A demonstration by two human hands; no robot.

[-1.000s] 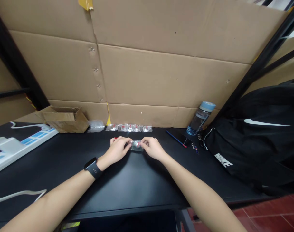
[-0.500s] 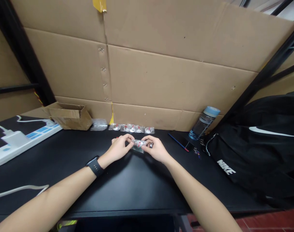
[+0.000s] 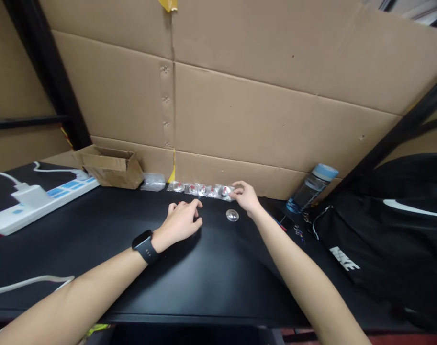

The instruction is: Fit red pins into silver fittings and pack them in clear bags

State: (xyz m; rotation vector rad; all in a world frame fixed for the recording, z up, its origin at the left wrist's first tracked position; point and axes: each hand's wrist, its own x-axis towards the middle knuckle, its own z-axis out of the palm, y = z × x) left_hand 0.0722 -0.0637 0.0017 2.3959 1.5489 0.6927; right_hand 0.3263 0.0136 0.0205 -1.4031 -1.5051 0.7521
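Observation:
Over the middle of the black table my left hand (image 3: pixel 181 221) is open, its fingers loosely curled and apart. A small red thing, mostly hidden, shows behind its knuckles. My right hand (image 3: pixel 245 197) pinches the right edge of a clear plastic packet (image 3: pixel 224 191) with a round silvery piece and red marking inside. That packet is at the right end of a row of several similar packets (image 3: pixel 192 189) along the cardboard wall. A round clear disc (image 3: pixel 232 215) lies on the table just below my right hand.
Left of the row are flat clear bags (image 3: pixel 153 181), an open cardboard box (image 3: pixel 112 167) and a white power strip (image 3: pixel 60 194). On the right stand a water bottle (image 3: pixel 311 188), a bunch of keys (image 3: pixel 298 233) and a black backpack (image 3: pixel 394 254).
Both hands held a packet between them; they have parted. My right hand has moved up and right to the end of the row, my left hand has let go. The clear disc is uncovered.

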